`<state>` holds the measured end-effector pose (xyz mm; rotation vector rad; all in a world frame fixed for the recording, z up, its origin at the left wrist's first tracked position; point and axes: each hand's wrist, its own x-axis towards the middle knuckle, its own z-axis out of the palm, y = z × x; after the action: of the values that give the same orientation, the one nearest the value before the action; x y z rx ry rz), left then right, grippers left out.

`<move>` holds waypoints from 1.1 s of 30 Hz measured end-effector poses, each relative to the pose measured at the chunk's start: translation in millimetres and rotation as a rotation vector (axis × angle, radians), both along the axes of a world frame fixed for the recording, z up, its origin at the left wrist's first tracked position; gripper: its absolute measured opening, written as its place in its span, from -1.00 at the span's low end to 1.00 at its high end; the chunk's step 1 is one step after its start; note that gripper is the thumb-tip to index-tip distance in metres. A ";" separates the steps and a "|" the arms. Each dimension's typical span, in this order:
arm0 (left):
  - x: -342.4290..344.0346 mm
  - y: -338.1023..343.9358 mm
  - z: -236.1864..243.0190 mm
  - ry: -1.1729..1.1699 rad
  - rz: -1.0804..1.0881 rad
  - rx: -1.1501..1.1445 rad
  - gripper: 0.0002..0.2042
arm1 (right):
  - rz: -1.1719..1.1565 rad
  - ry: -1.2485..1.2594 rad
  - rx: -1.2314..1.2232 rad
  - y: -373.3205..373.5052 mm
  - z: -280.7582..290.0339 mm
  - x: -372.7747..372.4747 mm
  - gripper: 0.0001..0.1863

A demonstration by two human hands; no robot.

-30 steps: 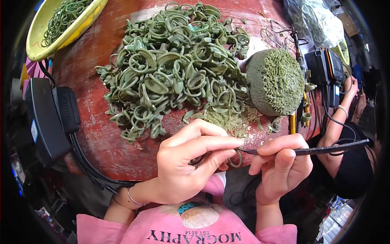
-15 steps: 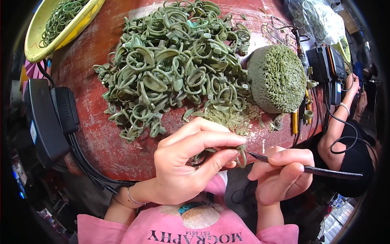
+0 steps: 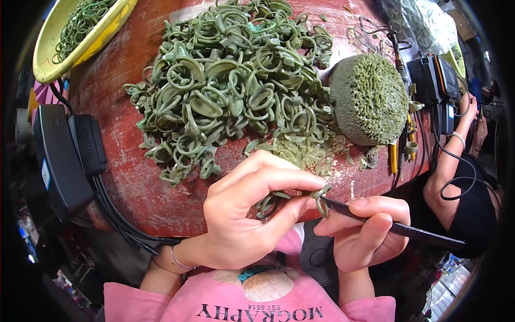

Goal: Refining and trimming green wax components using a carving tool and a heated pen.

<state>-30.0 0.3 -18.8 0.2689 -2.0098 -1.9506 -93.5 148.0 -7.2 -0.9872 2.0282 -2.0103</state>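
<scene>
Between the thumb and fingers of my left hand (image 3: pixel 252 214) is a small green ring (image 3: pixel 322 202), waxy in look, jutting past the fingertips. More green loops (image 3: pixel 268 205) hang inside the same hand, partly hidden by the fingers. My right hand (image 3: pixel 370 231) is closed round a slim dark knife (image 3: pixel 424 234), held like a pen. The knife's narrow tip meets the ring, or comes very close to it. Just beyond both hands lies a scatter of pale green shavings (image 3: pixel 300 153) on the red table (image 3: pixel 120 188).
A large heap of green rings (image 3: pixel 214 91) covers the table's middle. Right of it stands a rough green round block (image 3: pixel 370 99). A yellow basin (image 3: pixel 102 40) holds more rings. Black devices with cables (image 3: pixel 67 155) sit at both sides. Another person's arm (image 3: pixel 450 155) reaches in at right.
My right hand has shifted slightly left, bringing the knife tip from beside the ring up to it. The knife's handle end now points lower. My left hand keeps its pinch.
</scene>
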 end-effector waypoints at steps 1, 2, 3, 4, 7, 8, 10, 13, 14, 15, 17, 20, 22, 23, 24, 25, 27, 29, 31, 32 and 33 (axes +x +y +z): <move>0.5 0.2 -0.9 0.011 0.004 0.002 -0.72 | -0.001 0.021 0.023 -0.2 0.1 0.2 -0.75; 1.0 0.4 -2.0 0.017 0.009 0.001 -0.72 | -0.011 0.015 0.012 -0.7 0.2 0.7 -0.75; 1.5 0.9 -3.4 0.016 0.024 0.005 -0.73 | -0.027 0.026 0.016 -1.7 0.1 1.5 -0.76; 1.7 2.2 -4.9 0.032 0.031 0.042 -0.73 | -0.049 0.061 0.021 -2.9 0.1 2.6 -0.77; 2.0 6.9 -10.1 0.055 0.078 0.144 -0.73 | -0.112 0.052 0.045 -8.2 -0.8 6.3 -0.78; 2.2 7.9 -11.3 0.056 0.092 0.161 -0.73 | -0.135 0.072 0.133 -9.9 -0.5 7.8 -0.73; 3.0 8.2 -12.8 0.055 0.100 0.182 -0.73 | -0.217 0.128 0.329 -12.6 1.3 10.7 -0.63; 3.6 7.3 -12.7 0.046 0.080 0.186 -0.73 | -0.194 0.124 0.297 -13.0 3.8 8.7 -0.65; 3.7 6.6 -12.2 0.042 0.070 0.177 -0.73 | -0.180 0.131 0.258 -12.7 4.4 7.2 -0.65; 3.7 6.1 -11.8 0.038 0.061 0.170 -0.73 | -0.165 0.138 0.221 -12.3 5.1 6.0 -0.65; 3.3 6.8 -11.7 0.042 0.076 0.212 -0.75 | -0.138 0.140 0.202 -12.1 5.1 4.6 -0.66; 3.4 9.2 -11.7 0.063 0.105 0.251 -0.78 | -0.120 0.125 0.237 -13.1 3.7 5.8 -0.66; 3.7 9.3 -12.2 0.081 0.125 0.234 -0.79 | -0.133 0.142 0.246 -13.2 3.0 7.2 -0.67; 4.1 9.6 -12.1 0.087 0.130 0.214 -0.79 | -0.148 0.142 0.275 -12.4 3.5 7.9 -0.67; 4.2 9.8 -12.1 0.092 0.133 0.195 -0.80 | -0.132 0.152 0.271 -11.6 3.8 8.0 -0.68; 4.5 10.1 -11.7 0.097 0.133 0.176 -0.80 | -0.123 0.156 0.290 -10.4 4.9 7.9 -0.68; 5.2 9.7 -10.5 0.069 0.141 0.157 -0.82 | -0.101 0.141 0.289 -8.7 5.9 7.3 -0.75; 5.2 8.9 -9.3 0.052 0.151 0.145 -0.83 | -0.094 0.092 0.202 -8.4 5.6 6.1 -0.82; 5.1 8.3 -8.0 0.037 0.164 0.143 -0.83 | -0.097 0.172 0.276 -10.4 3.7 5.8 -0.76; 5.0 7.8 -7.6 0.044 0.162 0.114 -0.84 | -0.096 0.193 0.321 -11.6 2.6 5.8 -0.71; 4.7 7.2 -7.5 0.052 0.161 0.083 -0.84 | -0.102 0.209 0.300 -11.7 2.5 5.3 -0.71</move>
<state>-25.3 7.5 -26.3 0.3834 -1.8176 -1.9218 -88.2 136.3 -4.7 -1.0853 2.4437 -1.6339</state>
